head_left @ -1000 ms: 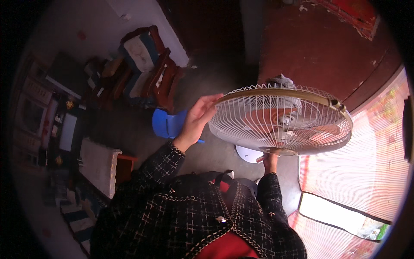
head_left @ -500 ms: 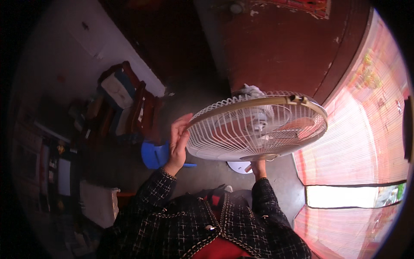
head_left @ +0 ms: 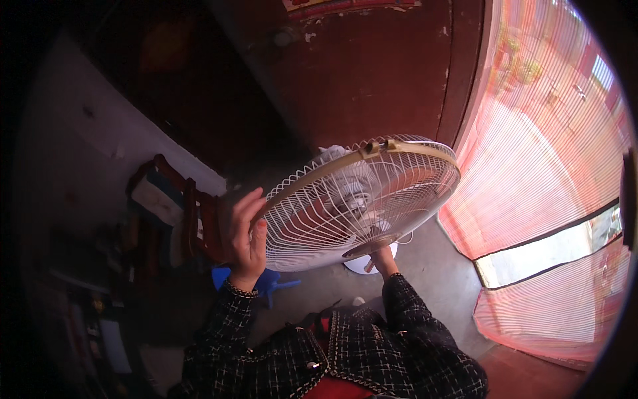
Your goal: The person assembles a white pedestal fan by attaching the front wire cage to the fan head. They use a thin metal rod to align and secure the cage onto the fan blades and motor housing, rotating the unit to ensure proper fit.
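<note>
The fan's wire guard (head_left: 362,199) is up at chest height, tilted, its gold rim band catching the pink light off the reed blind (head_left: 545,166) at the doorway. The left hand (head_left: 246,243) lies flat along the near left edge of the cage, fingers spread and stretched up the wires, thumb at the rim; it looks more like steadying than a full clench. The right hand (head_left: 382,258) is down under the cage, near the hub, closed around something there, though the mesh covers the fingers and I cannot tell exactly what they grip.

Below, the round white fan base (head_left: 369,263) peeks out on the concrete floor (head_left: 425,279), and a blue fan blade (head_left: 266,282) lies on that floor, just under the left wrist. A wooden chair (head_left: 176,213) piled with cloth stands off to the left against the wall.

To my eye this is the middle of handling the guard, the blade off and apart. Any further move with that cage wants both hands working together: the wire frame is wide and springy, so it needs even support and a watch on the rim clip up top.
</note>
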Demonstrator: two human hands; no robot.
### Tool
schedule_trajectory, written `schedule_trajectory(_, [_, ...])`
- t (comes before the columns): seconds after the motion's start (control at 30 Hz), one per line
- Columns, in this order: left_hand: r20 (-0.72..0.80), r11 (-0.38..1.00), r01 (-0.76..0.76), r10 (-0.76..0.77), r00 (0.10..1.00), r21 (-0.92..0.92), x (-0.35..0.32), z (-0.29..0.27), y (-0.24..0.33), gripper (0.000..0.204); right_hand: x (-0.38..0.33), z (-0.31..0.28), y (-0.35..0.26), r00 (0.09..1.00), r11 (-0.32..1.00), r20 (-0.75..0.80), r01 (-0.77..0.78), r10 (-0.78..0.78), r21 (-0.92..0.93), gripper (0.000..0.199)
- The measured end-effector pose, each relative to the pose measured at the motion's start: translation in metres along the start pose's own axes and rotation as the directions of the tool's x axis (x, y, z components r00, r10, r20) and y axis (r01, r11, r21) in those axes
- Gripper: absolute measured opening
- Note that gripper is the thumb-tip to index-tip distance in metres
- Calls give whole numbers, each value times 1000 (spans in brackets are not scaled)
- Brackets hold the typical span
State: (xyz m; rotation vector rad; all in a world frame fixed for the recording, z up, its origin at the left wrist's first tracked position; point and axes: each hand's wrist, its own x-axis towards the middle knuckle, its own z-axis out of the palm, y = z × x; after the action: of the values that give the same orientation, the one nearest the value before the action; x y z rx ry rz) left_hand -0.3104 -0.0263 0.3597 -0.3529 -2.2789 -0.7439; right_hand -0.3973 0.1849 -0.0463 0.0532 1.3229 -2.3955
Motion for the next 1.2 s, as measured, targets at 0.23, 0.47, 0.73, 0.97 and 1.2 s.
schedule_trajectory(0.23, [179,991,-116,103,979,65,57,7,20,25,-10,8,-3,999,976,3,51,-51,-212,34])
schedule_trajectory(0.47, [283,993,-115,103,954,28,98,36,60,21,-8,9,3,995,985,-44,-78,85,156,31])
schedule_trajectory(0.73, [442,997,48,-67,895,55,133,47,74,12,-10,9,3,999,999,-13,33,-33,-1,30])
schedule_trajectory(0.97, [577,997,67,-81,812,46,145,44,72,10,-8,12,4,998,998,-64,-13,9,-69,29])
schedule_trajectory(1.2, [716,991,48,-126,687,128,168,35,76,10,5,5,21,993,965,-70,-78,98,249,25])
